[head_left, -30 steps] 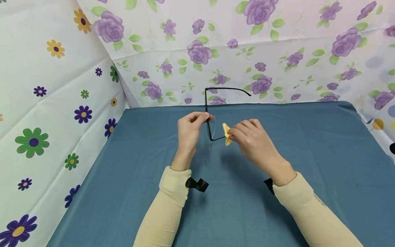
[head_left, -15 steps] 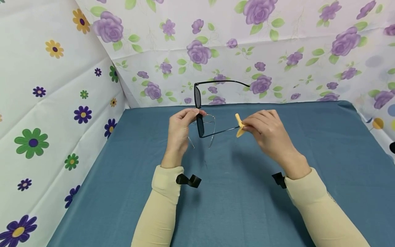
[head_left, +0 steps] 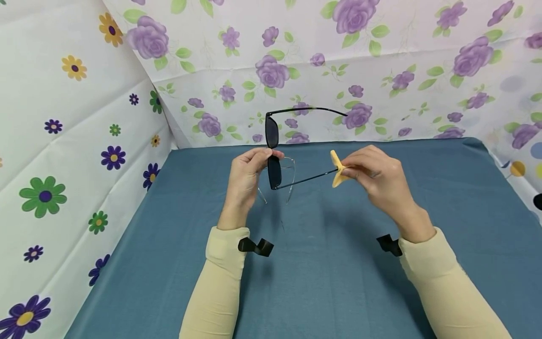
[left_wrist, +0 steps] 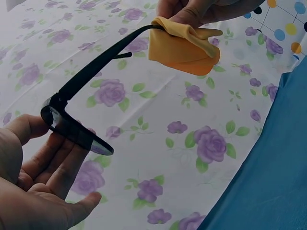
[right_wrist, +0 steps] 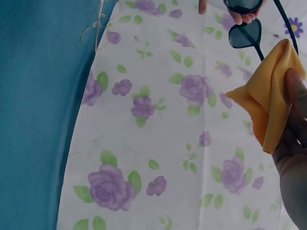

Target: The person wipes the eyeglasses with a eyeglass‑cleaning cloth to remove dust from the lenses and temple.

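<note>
Black sunglasses [head_left: 274, 172] are held up over the blue tabletop, arms unfolded and pointing right, dark lenses standing on edge. My left hand [head_left: 244, 181] pinches them at the bridge between thumb and fingers. In my right hand [head_left: 381, 181] a yellow cleaning cloth [head_left: 340, 180] is pinched round the tip of the lower arm. The left wrist view shows the cloth [left_wrist: 184, 52] folded over the end of that arm, hiding its tip. From the right wrist, cloth corners [right_wrist: 266, 103] hang below the fingers and a tinted lens [right_wrist: 243, 36] appears beyond.
Behind the sunglasses, a pair of thin wire-framed eyeglasses [head_left: 294, 173] rests on the blue cloth-covered table [head_left: 322, 292]. Flower-printed sheets [head_left: 237, 80] rise along its back and left sides. Black straps [head_left: 256, 246] stick out at both wrists.
The sunglasses have shifted left and turned, bringing both dark lenses into view. My right hand has slid right and up with the cloth, out along the lower arm to its tip.
</note>
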Available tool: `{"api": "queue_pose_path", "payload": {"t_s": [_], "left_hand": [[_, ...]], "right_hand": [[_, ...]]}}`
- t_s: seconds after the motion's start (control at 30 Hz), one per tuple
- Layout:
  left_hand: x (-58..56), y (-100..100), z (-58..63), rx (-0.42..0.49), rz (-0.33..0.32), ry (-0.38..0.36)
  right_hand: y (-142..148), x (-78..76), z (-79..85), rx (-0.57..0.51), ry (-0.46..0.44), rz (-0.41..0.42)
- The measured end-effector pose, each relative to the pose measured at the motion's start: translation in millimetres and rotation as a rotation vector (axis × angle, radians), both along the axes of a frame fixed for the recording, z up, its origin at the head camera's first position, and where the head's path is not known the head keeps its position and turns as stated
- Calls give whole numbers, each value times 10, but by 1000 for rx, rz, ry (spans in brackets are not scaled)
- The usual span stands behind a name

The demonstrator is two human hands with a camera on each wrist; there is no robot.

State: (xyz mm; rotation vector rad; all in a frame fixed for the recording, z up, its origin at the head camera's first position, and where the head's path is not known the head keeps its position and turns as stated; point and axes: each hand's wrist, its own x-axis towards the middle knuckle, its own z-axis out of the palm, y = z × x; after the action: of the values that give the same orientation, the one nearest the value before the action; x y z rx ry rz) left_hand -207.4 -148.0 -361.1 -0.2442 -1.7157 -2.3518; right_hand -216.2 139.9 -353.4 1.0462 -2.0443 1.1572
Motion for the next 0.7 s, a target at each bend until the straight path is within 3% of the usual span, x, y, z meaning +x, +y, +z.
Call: {"api": "queue_pose_path", "payload": {"t_s": [0.3,0.53,0.7], "left_hand": [[11,-26,8,64,-44,-13],[30,36,7,31,-100,-36],[40,88,-3,2,-121,-33]], "right_hand": [[114,-29,5,-116,-170,-111],[142,-109,-38,-313,-404,-123],[144,-138,-66,-332,-449,-135]]}}
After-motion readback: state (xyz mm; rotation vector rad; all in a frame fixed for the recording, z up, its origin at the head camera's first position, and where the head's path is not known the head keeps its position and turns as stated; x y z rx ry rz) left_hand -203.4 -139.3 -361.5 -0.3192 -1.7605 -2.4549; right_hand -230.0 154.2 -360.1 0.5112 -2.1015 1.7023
